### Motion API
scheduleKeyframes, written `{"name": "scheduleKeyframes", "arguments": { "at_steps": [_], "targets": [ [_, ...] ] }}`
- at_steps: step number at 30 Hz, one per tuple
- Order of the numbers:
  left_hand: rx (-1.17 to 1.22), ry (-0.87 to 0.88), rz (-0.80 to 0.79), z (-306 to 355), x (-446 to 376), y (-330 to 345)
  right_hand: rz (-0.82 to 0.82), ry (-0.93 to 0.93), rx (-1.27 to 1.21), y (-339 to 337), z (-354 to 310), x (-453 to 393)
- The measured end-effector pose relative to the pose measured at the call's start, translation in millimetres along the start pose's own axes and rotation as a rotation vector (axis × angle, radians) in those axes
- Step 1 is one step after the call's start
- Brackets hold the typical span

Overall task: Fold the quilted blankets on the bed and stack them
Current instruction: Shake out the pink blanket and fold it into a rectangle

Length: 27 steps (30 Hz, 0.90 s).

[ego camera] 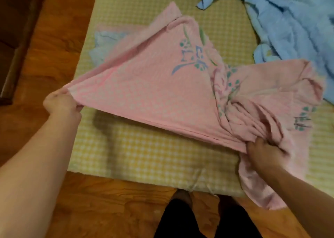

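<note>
Pink blanket stretched between both hands over the near end of the bed

The left hand (61, 103) at nine o'clock is clenched around one corner of the pink blanket (144, 86), pulling it taut and lifted off the yellow checked mattress (144, 158); the right hand (263, 151) at four o'clock has its fingers dug into a bunched wad of the same cloth, part of which hangs off the bed's near edge. The held edge, the blanket's long axis for now, runs from nine to four o'clock, with the loose body trailing away toward twelve. The right side looks crumpled, so I judge that hand must find its true corner before the edge can be squared. A blue blanket (289, 30) lies heaped and unfolded at one o'clock, well apart from both hands
</note>
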<state>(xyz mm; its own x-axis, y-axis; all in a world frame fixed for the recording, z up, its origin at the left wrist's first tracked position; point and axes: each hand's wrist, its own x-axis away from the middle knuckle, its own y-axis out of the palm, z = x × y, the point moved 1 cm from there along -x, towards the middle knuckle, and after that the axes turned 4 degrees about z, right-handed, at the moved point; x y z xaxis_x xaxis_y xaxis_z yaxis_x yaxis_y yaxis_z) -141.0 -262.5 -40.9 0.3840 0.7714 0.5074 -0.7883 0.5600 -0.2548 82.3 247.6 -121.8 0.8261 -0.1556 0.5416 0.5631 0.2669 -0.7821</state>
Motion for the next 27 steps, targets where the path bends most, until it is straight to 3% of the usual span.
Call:
{"name": "scheduleKeyframes", "arguments": {
  "at_steps": [3, 5, 7, 10, 12, 14, 19, 23, 27],
  "targets": [
    [-0.016, -0.144, -0.063, -43.0, 10.1, -7.4, 0.192, 0.109, 0.217, -63.5, 90.3, -17.2],
    [-0.035, -0.200, -0.102, -78.1, 19.1, -12.8, 0.445, 0.144, 0.235, -93.4, 142.6, -33.6],
    [-0.056, -0.179, -0.125, -110.0, 32.0, -14.4, 0.552, 0.047, 0.241, -92.4, 172.6, -34.5],
    [-0.232, -0.089, -0.091, -146.8, 41.4, -25.8, 0.428, -0.368, 0.292, -22.2, 195.2, -20.0],
    [-0.422, 0.087, -0.087, -161.2, 24.5, -37.4, 0.227, -0.474, 0.299, 29.8, 203.2, -4.8],
    [-0.541, 0.197, -0.105, -172.2, -5.3, -47.1, 0.152, -0.454, 0.221, 53.7, 193.0, 5.1],
    [-0.551, 0.278, -0.080, -186.3, -40.2, -42.5, 0.248, -0.580, 0.037, 55.7, 104.7, 12.5],
    [-0.502, 0.288, -0.053, -177.4, -14.6, -41.7, 0.089, -0.428, 0.044, 57.9, 43.2, -12.3],
    [-0.468, 0.286, -0.057, -158.2, 11.8, -36.8, 0.122, -0.316, -0.033, 78.3, 30.3, -41.1]
  ]
}}
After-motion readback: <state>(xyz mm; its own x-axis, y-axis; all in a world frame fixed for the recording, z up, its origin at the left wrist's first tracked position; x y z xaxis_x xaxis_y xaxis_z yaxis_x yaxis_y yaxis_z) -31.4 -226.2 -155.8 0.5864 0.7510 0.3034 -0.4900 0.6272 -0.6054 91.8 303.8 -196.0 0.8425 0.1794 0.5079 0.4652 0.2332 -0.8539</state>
